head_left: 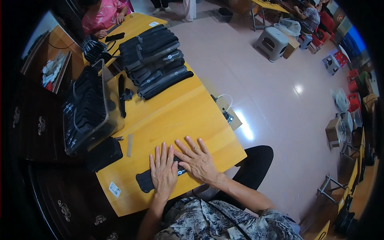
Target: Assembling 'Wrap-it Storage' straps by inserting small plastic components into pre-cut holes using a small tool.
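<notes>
A black fabric strip [145, 181] lies flat on the yellow wooden table [184, 114], close to the edge nearest me. My left hand [163, 171] presses down on it, palm lowered and fingers stretched forward. Beside it my right hand [200, 164] is spread out, its thumb side over the strip's right end and its fingers reaching onto the tabletop. The two hands nearly meet at the thumbs, where a small light-coloured mark shows on the strip. Much of the strip's middle is hidden under my hands.
Stacked black padded fabric pieces [150, 52] stand at the far end of the table. A clear plastic bin [107, 108] of similar pieces is at left, near a dark case [105, 154] and a flat narrow strip [129, 145]. Beyond sits a person in pink [100, 18].
</notes>
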The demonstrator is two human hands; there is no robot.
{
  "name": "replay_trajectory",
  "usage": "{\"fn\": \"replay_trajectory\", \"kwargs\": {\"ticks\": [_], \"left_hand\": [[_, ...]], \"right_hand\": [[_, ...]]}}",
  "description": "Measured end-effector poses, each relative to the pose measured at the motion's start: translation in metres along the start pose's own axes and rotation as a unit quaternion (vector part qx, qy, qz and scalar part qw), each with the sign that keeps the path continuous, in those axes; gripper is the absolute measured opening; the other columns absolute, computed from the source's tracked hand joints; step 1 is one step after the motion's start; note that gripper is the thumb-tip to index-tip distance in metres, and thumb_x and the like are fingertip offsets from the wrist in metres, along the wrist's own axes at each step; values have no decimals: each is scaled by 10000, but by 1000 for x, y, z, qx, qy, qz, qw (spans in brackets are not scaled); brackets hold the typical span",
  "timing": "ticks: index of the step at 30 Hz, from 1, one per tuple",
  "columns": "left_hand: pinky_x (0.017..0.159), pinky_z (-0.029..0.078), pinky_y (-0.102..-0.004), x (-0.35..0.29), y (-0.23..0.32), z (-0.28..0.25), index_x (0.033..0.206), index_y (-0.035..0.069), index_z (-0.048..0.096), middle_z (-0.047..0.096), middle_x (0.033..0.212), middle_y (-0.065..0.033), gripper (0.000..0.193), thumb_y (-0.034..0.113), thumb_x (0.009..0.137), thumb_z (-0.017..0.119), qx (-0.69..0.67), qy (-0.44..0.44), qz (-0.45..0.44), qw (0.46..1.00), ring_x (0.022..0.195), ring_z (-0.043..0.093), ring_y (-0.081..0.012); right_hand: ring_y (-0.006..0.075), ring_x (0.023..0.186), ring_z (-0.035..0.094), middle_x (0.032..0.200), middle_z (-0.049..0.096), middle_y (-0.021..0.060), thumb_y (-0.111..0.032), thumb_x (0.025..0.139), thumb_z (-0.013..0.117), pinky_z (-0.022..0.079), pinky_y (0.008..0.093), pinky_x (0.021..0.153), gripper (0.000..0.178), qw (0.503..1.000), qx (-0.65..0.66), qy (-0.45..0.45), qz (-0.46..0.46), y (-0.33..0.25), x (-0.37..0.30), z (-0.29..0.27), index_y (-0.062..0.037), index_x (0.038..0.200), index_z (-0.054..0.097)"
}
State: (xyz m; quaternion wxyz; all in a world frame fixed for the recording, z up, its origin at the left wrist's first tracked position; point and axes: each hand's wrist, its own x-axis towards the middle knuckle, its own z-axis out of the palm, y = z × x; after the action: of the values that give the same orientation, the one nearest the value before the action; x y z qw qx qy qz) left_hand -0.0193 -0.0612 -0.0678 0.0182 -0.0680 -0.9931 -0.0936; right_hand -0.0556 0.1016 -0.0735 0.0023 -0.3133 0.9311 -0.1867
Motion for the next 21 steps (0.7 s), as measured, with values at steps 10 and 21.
{"fn": "replay_trajectory", "kwargs": {"ticks": [10, 21], "left_hand": [[1125, 148, -514, -35, -31, -9, 1441, 61, 297, 248, 1508, -157, 620, 325, 915, 494, -38, 14, 0, 999, 1389, 232, -329], [1122, 165, -497, -53, -60, -18, 1439, 67, 308, 281, 1491, -164, 613, 355, 926, 481, -35, -25, -34, 998, 1388, 243, -310]], "right_hand": [[218, 1415, 194, 1517, 264, 36, -481, 937, 388, 132, 438, 1143, 637, 998, -10, -15, -64, -21, 3, 3, -145, 1464, 266], [222, 1422, 171, 1528, 233, 61, -387, 972, 366, 104, 418, 1155, 577, 976, -11, -136, -173, -46, 46, 11, -95, 1459, 265]]}}
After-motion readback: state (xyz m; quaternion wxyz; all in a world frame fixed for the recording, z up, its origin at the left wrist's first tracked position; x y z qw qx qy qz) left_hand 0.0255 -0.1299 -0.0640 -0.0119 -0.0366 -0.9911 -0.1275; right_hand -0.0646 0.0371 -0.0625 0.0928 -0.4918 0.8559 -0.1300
